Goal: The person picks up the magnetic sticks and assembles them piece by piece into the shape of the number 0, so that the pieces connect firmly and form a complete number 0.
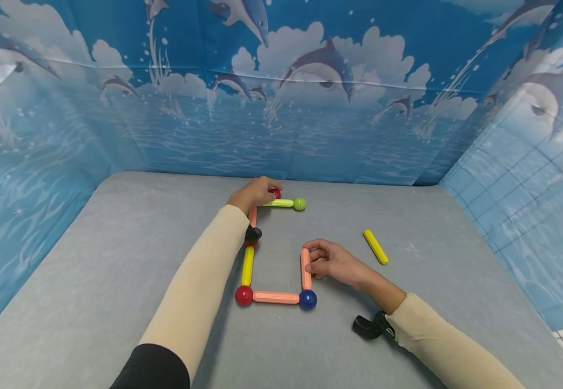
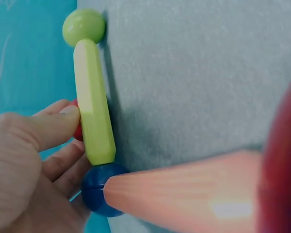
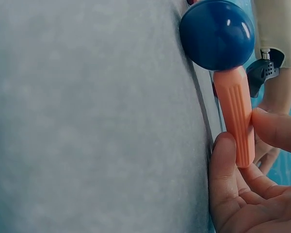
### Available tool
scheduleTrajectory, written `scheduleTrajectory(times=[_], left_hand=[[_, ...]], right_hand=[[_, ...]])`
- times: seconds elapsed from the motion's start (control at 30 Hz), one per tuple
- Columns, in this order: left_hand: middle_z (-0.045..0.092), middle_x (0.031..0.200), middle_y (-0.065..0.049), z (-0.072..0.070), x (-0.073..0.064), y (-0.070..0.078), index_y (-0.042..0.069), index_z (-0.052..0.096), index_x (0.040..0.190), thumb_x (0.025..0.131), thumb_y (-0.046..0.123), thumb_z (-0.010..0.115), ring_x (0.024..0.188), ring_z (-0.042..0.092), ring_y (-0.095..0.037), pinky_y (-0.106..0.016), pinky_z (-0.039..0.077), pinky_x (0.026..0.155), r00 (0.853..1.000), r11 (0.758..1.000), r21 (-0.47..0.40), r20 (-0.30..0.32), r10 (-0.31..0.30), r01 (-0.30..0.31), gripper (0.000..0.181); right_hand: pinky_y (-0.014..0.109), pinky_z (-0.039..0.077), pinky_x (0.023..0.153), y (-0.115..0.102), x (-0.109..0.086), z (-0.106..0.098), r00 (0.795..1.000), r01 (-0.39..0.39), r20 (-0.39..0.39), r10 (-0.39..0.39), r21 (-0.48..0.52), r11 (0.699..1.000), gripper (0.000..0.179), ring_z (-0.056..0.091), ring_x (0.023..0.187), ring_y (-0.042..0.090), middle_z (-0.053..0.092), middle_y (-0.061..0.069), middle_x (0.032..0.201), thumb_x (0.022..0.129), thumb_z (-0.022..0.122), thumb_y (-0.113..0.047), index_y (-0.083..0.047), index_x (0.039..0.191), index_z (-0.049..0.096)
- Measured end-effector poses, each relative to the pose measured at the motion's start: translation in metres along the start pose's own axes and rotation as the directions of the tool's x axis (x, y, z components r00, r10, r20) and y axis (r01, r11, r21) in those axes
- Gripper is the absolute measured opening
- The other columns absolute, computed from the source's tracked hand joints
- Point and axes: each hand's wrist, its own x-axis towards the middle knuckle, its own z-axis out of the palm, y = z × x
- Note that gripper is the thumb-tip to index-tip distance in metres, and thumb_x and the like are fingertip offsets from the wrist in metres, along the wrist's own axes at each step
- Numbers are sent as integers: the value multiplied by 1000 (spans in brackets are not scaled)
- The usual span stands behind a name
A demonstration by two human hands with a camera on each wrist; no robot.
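At the far side of the table, my left hand (image 1: 253,193) pinches a red ball (image 1: 275,193) between thumb and fingers, just behind a lime rod (image 1: 283,203). A green ball (image 1: 300,203) caps that rod's right end. The left wrist view shows a blue ball (image 2: 104,189) at its other end, joined to a salmon rod (image 2: 184,191). My right hand (image 1: 334,262) pinches the free end of another salmon rod (image 1: 306,273), whose near end sits on a blue ball (image 1: 308,300). Thumb and fingertips lie on opposite sides of this rod in the right wrist view.
From the right-hand blue ball, a salmon rod (image 1: 275,297) runs left to a red ball (image 1: 244,295). A yellow rod (image 1: 247,266) continues away from it, toward the left forearm. One loose yellow rod (image 1: 376,247) lies right of my right hand. A dolphin-print curtain (image 1: 291,135) borders the grey table.
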Motion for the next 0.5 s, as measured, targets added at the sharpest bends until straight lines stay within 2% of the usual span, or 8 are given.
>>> scheduleTrajectory(times=[0.17, 0.27, 0.43, 0.5], left_hand=[[50, 147, -17, 2, 1, -6, 16, 56, 140, 102, 10, 49, 121, 53, -30, -37, 49, 94, 999, 997, -75, -48, -20, 16, 39], [51, 144, -18, 3, 4, -8, 14, 55, 140, 102, 10, 49, 116, 55, -29, -36, 50, 89, 996, 994, -107, -90, -9, 0, 38], [48, 143, -17, -3, 5, -7, 10, 50, 144, 103, 12, 51, 125, 53, -30, -40, 51, 96, 982, 991, -104, -174, 71, -90, 42], [48, 141, -17, -7, 2, -4, 9, 51, 144, 102, 13, 51, 128, 52, -31, -42, 50, 99, 977, 989, -80, -186, 108, -125, 41]], right_hand=[[30, 56, 79, 0, 1, 2, 1000, -1, -6, 1, 0, 1000, 54, 63, 85, 14, 62, 14, 111, 95, 64, -12, 2, 142, 41], [30, 56, 79, 1, 2, 2, 1000, -4, -8, 4, 2, 1000, 54, 63, 85, 13, 62, 13, 110, 95, 64, -12, 1, 142, 42], [30, 56, 79, 1, 1, 1, 1000, -2, -7, 2, 6, 1000, 54, 63, 86, 14, 62, 14, 112, 95, 63, -12, 1, 143, 41], [30, 56, 79, 1, 0, 0, 1000, 2, -7, -1, 9, 1000, 55, 63, 86, 14, 61, 15, 113, 95, 63, -12, 1, 143, 40]])
